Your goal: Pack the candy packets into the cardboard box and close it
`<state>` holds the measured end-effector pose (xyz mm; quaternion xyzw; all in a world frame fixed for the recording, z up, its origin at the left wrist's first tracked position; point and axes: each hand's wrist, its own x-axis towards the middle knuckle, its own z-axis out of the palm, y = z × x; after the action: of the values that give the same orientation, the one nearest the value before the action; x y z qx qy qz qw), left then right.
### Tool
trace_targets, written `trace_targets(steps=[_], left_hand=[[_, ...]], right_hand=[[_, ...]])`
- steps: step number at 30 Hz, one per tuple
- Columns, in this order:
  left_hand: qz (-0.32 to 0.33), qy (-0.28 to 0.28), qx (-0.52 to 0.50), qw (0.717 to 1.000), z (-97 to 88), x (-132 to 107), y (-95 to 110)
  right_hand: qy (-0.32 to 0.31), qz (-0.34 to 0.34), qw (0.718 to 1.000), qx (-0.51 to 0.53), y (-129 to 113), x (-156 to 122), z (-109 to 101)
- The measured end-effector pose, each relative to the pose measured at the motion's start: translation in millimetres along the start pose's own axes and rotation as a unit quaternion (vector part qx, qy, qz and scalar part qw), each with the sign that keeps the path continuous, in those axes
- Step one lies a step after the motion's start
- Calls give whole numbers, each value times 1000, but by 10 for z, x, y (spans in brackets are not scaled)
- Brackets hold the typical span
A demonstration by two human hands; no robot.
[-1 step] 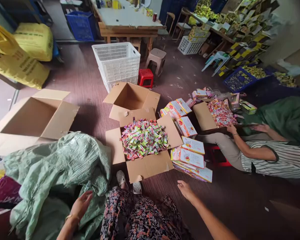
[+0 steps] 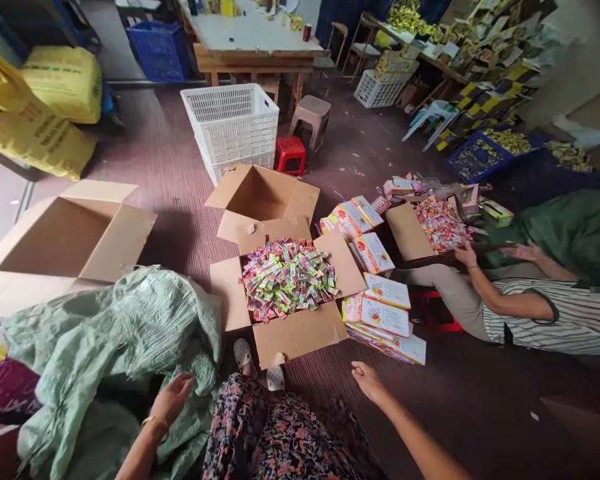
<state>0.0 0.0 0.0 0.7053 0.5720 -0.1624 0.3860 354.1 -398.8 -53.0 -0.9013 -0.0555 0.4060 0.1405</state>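
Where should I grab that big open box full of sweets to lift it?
Probably low on its two side walls, one hand from the left, one from the right, under the flaps. The box is heaped with sweets and its four flaps lie spread open, so they would likely bend if pulled. A stack of flat packs crowds the right side.

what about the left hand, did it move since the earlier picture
Yes, slightly: the left hand has shifted up and rightward over the green sack, toward the open box of sweets, which sits unchanged in the view.
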Motion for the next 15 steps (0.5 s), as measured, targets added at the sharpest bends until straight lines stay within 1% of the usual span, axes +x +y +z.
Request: trace_targets(steps=[2,4,6,8,11,13,15], left_hand=[[35,-51,11,998,11,414,549],[87,-66,45,993,122,839,1014],[140,-56,79,985,279,1263,1380],[180,-47,100,977,433,1664,1671],[210,-40,118,970,615,2187,2062],[205,-35,133,969,719,2495,2337],[193,-23,153,969,832,2815,2630]], right_hand=[[1,-31,999,7,-185,29,136],[16,-89,996,2,-410,105,223],[39,-148,988,-21,-675,257,241],[60,-181,980,-59,-975,504,183],[69,-180,974,-119,-1442,1066,-14],[71,-172,971,-151,-1717,1546,-170],[68,-181,965,-180,-1931,2078,-291]])
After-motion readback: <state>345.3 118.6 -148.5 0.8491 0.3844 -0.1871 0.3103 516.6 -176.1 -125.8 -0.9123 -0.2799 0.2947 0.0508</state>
